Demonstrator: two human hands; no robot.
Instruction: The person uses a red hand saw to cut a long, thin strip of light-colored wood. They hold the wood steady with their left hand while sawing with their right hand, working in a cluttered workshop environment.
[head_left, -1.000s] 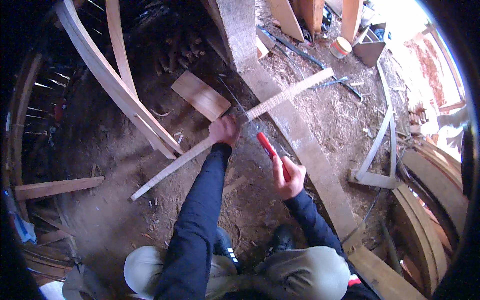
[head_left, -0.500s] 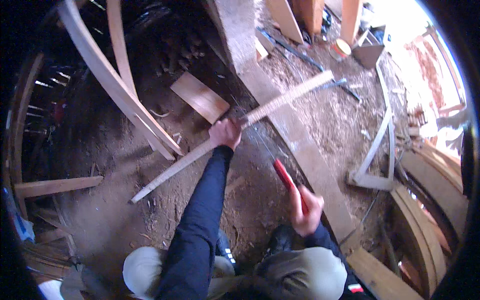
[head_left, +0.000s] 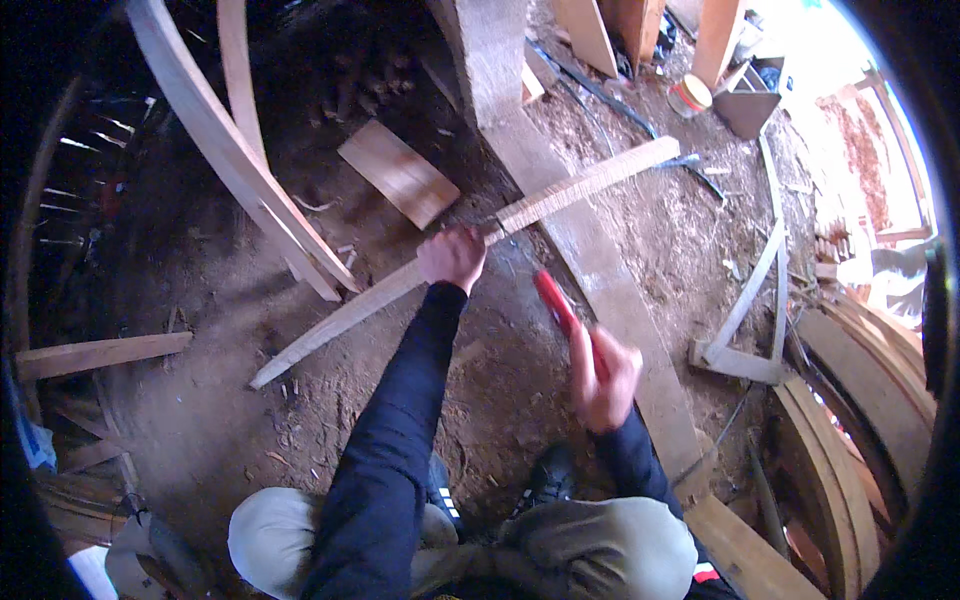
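Note:
My left hand (head_left: 452, 258) is closed around a long wooden strip (head_left: 335, 330), which lies slantwise from near left to far right. Its far part (head_left: 590, 183) crosses a flat timber beam (head_left: 590, 255). Just right of my left fist, a dark line or gap crosses the strip, and the edges there look slightly offset. Lower right of it, my right hand (head_left: 605, 378) grips the red handle of a handsaw (head_left: 556, 302). The handle points up and left toward the strip. Its thin blade is blurred and nearly edge-on, so I cannot tell whether it touches the wood.
A short board (head_left: 398, 172) lies beyond my left hand. Long curved timbers (head_left: 215, 150) lean at the left. To the right are a wooden frame (head_left: 745, 362) and stacked curved planks (head_left: 830, 470). A small tub (head_left: 690, 96) and a wooden box (head_left: 745, 100) stand at far right.
My right hand and the saw handle have moved up, toward the strip. The left hand keeps its hold. A dark break across the strip shows more plainly beside it.

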